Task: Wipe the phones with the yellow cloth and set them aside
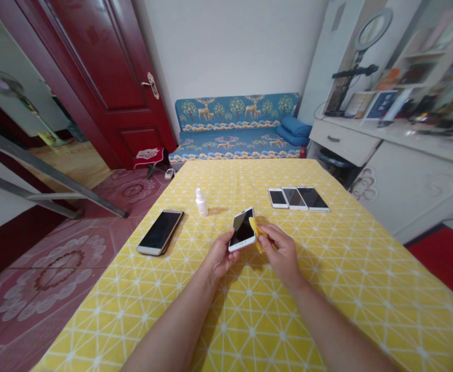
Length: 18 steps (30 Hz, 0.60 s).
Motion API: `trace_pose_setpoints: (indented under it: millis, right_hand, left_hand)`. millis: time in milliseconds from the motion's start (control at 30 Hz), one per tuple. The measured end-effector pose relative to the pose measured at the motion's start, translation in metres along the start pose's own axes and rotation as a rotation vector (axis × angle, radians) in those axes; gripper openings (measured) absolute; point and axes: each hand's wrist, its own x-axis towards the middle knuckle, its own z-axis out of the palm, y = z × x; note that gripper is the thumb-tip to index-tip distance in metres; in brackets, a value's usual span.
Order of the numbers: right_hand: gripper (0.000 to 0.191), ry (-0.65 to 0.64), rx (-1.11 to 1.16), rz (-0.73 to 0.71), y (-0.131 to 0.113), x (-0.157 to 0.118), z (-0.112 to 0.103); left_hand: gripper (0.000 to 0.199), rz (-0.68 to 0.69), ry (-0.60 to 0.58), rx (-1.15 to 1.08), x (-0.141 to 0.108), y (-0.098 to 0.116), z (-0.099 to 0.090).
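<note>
White smartphone (242, 230) in left hand (219, 257), fingers curled around its edge, yellow cloth (258, 236) pinched in right hand (284, 256) just beside it, white bottle (201, 202) beyond it

On table (327, 289): held phone (242, 230) between L hand (221, 256) & R hand (283, 253), flat phone (160, 232) to left, bottle (201, 202) behind, 3 phones (298, 198) back right. Sofa (236, 126) behind table, door (106, 77) back L.
</note>
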Motion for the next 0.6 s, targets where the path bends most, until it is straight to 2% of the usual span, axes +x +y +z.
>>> trace_pose_setpoints:
  millis: [100, 267, 433, 600]
  right_hand:
    - [0.023, 0.025, -0.002, -0.019, -0.006, -0.002, 0.003]
    - [0.035, 0.076, -0.089, -0.151, -0.011, -0.003, 0.003]
    - [0.049, 0.041, -0.154, -0.262, -0.008, -0.003, -0.001]
    - [0.055, 0.024, -0.217, -0.343, -0.006, -0.003, -0.003]
  left_hand:
    - [0.025, 0.025, 0.004, -0.03, -0.001, 0.001, 0.002]
    - [0.019, 0.074, -0.082, -0.077, 0.002, -0.006, -0.001]
    - [0.012, 0.11, -0.093, -0.112, 0.007, -0.012, -0.007]
    - [0.009, 0.141, -0.112, -0.163, 0.007, -0.014, -0.006]
